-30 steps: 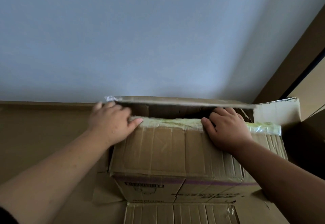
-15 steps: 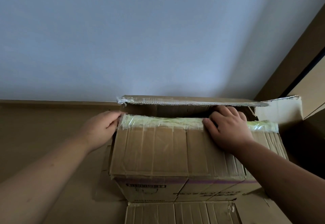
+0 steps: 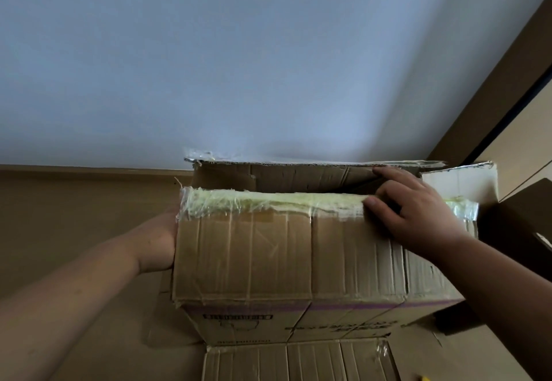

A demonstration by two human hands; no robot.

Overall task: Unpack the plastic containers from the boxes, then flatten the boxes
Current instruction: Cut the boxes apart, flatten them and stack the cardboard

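Observation:
A brown cardboard box (image 3: 298,315) stands in front of me, its lid flaps partly raised. The near flap (image 3: 254,255), edged with yellowish tape, tilts up toward me. The far flap (image 3: 298,175) stands behind a dark gap. My right hand (image 3: 418,216) grips the near flap's taped edge at the right, thumb on the outside and fingers reaching into the gap. My left hand (image 3: 159,240) is at the box's left end, with its fingers hidden behind the near flap. No plastic containers are visible.
A flattened piece of cardboard (image 3: 298,359) lies under the box toward me. The box's right end flap (image 3: 460,182) sticks up, and a dark box (image 3: 513,231) sits beyond it. A pale wall (image 3: 239,52) rises behind, and a brown panel (image 3: 507,76) stands at the right.
My left hand left the near flap's top edge and went down to the box's left end, behind the flap. The near flap has tilted up more. My right hand stayed on the edge.

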